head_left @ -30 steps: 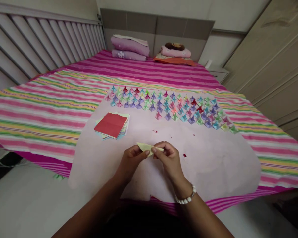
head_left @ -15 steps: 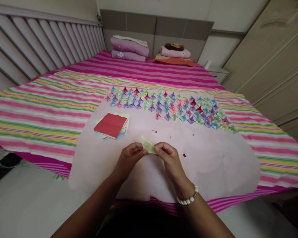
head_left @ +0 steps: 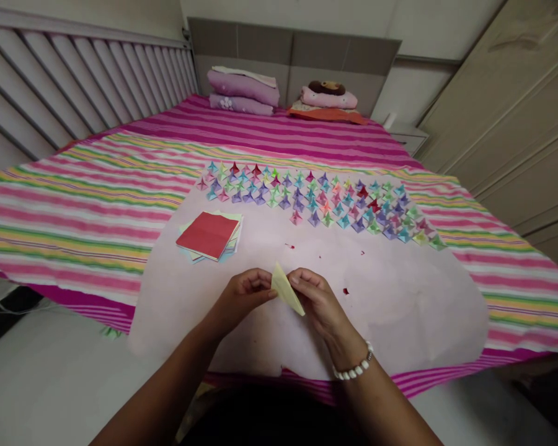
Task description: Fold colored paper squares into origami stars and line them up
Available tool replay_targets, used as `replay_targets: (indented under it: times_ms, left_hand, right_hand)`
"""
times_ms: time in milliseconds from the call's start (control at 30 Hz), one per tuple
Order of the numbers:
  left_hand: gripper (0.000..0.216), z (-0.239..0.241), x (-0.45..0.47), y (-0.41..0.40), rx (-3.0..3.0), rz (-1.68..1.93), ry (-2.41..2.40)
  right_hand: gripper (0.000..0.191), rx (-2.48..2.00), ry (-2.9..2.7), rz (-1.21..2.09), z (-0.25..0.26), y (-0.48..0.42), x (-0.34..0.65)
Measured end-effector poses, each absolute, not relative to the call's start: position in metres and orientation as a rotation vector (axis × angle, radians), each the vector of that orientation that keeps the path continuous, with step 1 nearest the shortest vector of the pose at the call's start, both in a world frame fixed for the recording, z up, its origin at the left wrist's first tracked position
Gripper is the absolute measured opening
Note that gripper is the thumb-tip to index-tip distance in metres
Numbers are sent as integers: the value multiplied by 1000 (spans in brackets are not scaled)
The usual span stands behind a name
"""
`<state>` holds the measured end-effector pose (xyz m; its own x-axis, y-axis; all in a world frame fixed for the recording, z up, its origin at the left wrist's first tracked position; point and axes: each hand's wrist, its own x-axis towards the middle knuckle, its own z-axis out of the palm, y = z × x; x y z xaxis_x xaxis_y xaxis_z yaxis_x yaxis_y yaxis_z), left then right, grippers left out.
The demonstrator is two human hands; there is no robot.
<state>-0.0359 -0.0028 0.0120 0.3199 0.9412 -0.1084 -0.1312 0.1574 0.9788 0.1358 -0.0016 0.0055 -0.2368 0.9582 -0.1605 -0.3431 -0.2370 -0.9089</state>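
A folded piece of pale yellow paper (head_left: pixel 287 291) is held up between my two hands, with one point upward and its long edge slanting down to the right. My left hand (head_left: pixel 248 296) pinches its left side between thumb and fingers. On the other side, my right hand (head_left: pixel 317 299) grips the paper near its upper right edge; a white beaded bracelet circles that wrist. Beyond my left hand lies a stack of square paper (head_left: pixel 208 235) with a red sheet on top. Rows of small folded paper shapes (head_left: pixel 314 218) in many colours stand farther back.
A pale rounded sheet (head_left: pixel 413 297) lies under everything on the striped bedspread (head_left: pixel 65 210). Small red paper scraps (head_left: pixel 346 291) are scattered on it. Folded bedding (head_left: pixel 242 93) is piled by the headboard. A slatted rail (head_left: pixel 97 80) runs along the left.
The yellow paper has turned in my hands: its lower end now points down to the right, and its tip has shifted rightward. My fingers have changed their hold slightly.
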Motion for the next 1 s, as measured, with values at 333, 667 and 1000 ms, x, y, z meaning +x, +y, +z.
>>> replay_targets:
  times_ms: [333,667,1000]
  left_hand:
    - [22,10,-40,-2,1140,895,918]
    - [23,11,-39,1,1161,929,977]
    - [23,8,-19,-2,1164,1033,1183]
  right_hand:
    - [21,-880,-959,1710,3,-1,136]
    - [15,-958,-1081,1630,3,2,140]
    - [18,-1122,-1276,1288,1,1,134]
